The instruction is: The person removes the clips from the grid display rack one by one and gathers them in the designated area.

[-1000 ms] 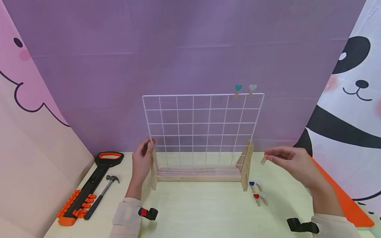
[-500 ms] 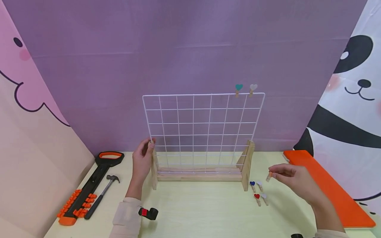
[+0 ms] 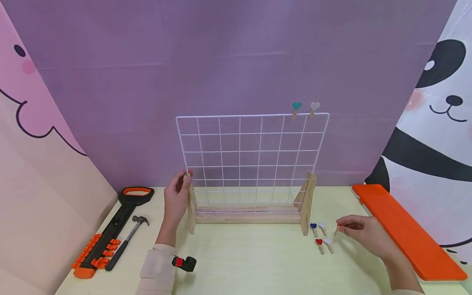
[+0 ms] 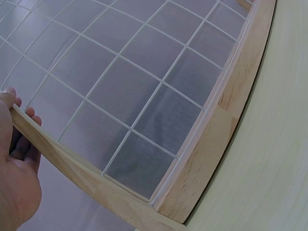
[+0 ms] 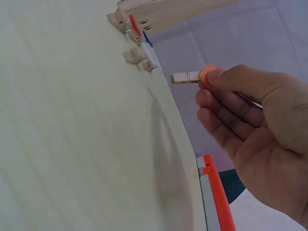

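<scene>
My left hand [image 3: 175, 198] grips the top of the left wooden upright [image 4: 72, 168] of a stand that carries a white wire grid [image 3: 239, 151]. Thumb and fingers of my right hand [image 3: 368, 235] pinch a small clothespin with an orange heart [image 5: 208, 74], its wooden end [image 5: 184, 77] pointing away from the palm. That hand is low over the table, just right of several heart clothespins: a blue one [image 3: 313, 226], a red one [image 3: 319, 242] and two whitish ones [image 3: 328, 242]. A teal heart clothespin [image 3: 296, 106] and a white one [image 3: 315, 106] sit clipped on the grid's top wire.
On the left of the table lie a hammer [image 3: 127, 242] and a long black tool holder [image 3: 110, 229] with orange clips. A long orange case [image 3: 402, 229] lies along the right side, beside my right forearm. A purple cloth [image 3: 236, 57] hangs behind.
My right hand has moved down and slightly right with the orange heart clothespin, from beside the stand to close by the clothespins on the table. My left hand stays on the upright.
</scene>
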Available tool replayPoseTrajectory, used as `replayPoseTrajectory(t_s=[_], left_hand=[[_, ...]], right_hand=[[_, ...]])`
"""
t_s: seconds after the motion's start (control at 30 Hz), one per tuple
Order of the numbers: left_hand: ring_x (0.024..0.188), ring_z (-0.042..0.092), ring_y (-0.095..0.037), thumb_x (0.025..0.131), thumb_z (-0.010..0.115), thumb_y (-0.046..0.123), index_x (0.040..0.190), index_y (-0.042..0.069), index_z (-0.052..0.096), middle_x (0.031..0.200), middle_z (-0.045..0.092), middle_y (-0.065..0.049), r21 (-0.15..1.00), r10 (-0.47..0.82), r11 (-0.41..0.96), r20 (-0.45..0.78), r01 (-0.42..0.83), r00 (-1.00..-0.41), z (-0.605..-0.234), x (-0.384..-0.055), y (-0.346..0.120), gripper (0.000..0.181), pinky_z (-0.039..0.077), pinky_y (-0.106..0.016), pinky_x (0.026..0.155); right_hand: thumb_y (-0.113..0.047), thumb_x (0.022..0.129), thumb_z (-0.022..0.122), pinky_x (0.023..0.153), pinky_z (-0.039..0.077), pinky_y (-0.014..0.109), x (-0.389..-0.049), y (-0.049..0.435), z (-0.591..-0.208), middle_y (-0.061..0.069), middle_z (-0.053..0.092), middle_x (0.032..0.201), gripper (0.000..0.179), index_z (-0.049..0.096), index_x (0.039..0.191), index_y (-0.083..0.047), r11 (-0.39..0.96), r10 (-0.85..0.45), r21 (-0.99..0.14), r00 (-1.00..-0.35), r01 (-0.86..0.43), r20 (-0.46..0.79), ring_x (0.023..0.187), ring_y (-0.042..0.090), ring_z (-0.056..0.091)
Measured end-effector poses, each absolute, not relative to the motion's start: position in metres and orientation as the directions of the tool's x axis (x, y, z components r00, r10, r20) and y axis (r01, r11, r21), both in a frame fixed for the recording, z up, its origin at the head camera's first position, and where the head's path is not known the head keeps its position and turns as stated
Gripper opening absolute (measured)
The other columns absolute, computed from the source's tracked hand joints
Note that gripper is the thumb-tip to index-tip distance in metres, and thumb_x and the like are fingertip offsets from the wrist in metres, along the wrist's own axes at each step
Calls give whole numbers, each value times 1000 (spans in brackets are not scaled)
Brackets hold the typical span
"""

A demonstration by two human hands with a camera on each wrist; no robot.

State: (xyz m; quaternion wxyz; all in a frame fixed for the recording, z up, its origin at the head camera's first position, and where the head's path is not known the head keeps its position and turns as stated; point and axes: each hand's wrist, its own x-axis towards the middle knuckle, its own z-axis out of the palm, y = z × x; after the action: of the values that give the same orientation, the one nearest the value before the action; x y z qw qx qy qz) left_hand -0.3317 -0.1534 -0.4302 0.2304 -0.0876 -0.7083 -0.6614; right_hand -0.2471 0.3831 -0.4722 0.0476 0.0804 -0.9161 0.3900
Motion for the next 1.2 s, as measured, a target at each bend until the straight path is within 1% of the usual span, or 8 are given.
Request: replayPoseTrajectory(t_s=[0.17,0.33,0.5,0.67,0.9,1.07,1.2], left_hand=[[122,60,-8,106,60,23,140,6,61,140,65,-15,902,-184,111,430,416,-884,-430,-333,-155,38,46,-6,101],[124,59,-8,106,60,23,140,7,61,141,65,-14,903,-179,110,429,415,-885,-431,-333,-155,38,46,-6,102],[121,60,-3,106,60,22,139,5,61,141,65,-17,892,-177,101,452,441,-874,-431,-333,-154,38,47,-7,102],[118,62,3,106,60,18,136,2,62,139,65,-22,883,-182,78,470,464,-864,-431,-333,-153,35,46,-7,103],[118,62,3,105,60,17,136,1,63,138,65,-23,876,-176,72,482,477,-858,-431,-333,-153,34,46,-8,105],[120,61,3,106,60,18,137,2,62,140,62,-27,878,-174,71,479,474,-861,-431,-332,-153,35,45,-9,106],[120,61,1,106,59,19,137,1,61,140,63,-24,881,-180,78,473,467,-863,-432,-332,-153,36,45,-8,105]], right_hand=[[-13,93,77,73,57,17,-251,382,-479,6,79,102,19,78,110,-6,750,-104,-639,-984,-172,143,82,-3,64],[-11,91,78,73,56,15,-258,379,-484,9,78,104,19,78,110,-5,776,-99,-611,-986,-159,131,81,-2,63],[-9,92,76,73,56,14,-263,379,-489,12,78,107,23,77,114,-3,771,-95,-622,-991,-136,99,82,2,64],[-11,94,75,75,56,13,-263,379,-497,14,77,111,24,76,116,-3,744,-89,-655,-991,-134,101,85,-1,63],[-11,95,74,78,56,13,-265,380,-505,14,76,115,26,75,120,-5,699,-51,-708,-995,-100,90,88,-5,61],[-14,95,75,78,55,13,-265,379,-507,13,77,116,26,76,119,-6,703,-37,-704,-994,-100,105,89,-6,61],[-17,94,76,78,55,13,-267,378,-507,12,78,115,26,77,119,-7,718,-29,-687,-991,-110,128,89,-7,61]])
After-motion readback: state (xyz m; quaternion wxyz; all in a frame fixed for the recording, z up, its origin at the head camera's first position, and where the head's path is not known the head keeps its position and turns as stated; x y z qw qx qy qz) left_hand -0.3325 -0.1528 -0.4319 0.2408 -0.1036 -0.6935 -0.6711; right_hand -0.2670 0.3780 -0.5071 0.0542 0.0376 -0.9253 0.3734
